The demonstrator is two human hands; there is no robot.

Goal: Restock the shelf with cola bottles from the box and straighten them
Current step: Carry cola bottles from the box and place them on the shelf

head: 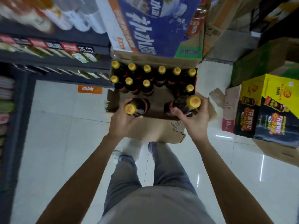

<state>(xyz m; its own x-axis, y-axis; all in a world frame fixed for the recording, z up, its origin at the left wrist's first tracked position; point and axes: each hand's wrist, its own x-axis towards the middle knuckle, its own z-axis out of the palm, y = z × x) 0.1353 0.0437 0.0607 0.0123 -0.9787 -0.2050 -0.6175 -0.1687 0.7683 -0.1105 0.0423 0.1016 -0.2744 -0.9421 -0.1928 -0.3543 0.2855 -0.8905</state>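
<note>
An open cardboard box [161, 128] sits on the floor in front of my feet. Several dark cola bottles with yellow caps [147, 69] stand in its far half. My left hand [123, 120] grips one cola bottle [140, 105] by the neck, just under its yellow cap, at the box's near left. My right hand [194, 118] holds a second cola bottle [181, 104] by the neck at the near right. Both held bottles sit higher than those standing in the box. The shelf [53, 52] runs along the left, blurred.
A blue and orange carton [153, 25] leans behind the box. Yellow and black cartons [267, 107] and brown boxes stand at the right. A small red-printed carton [230, 109] lies beside them. The white tiled floor [64, 126] lies between the shelf and the box.
</note>
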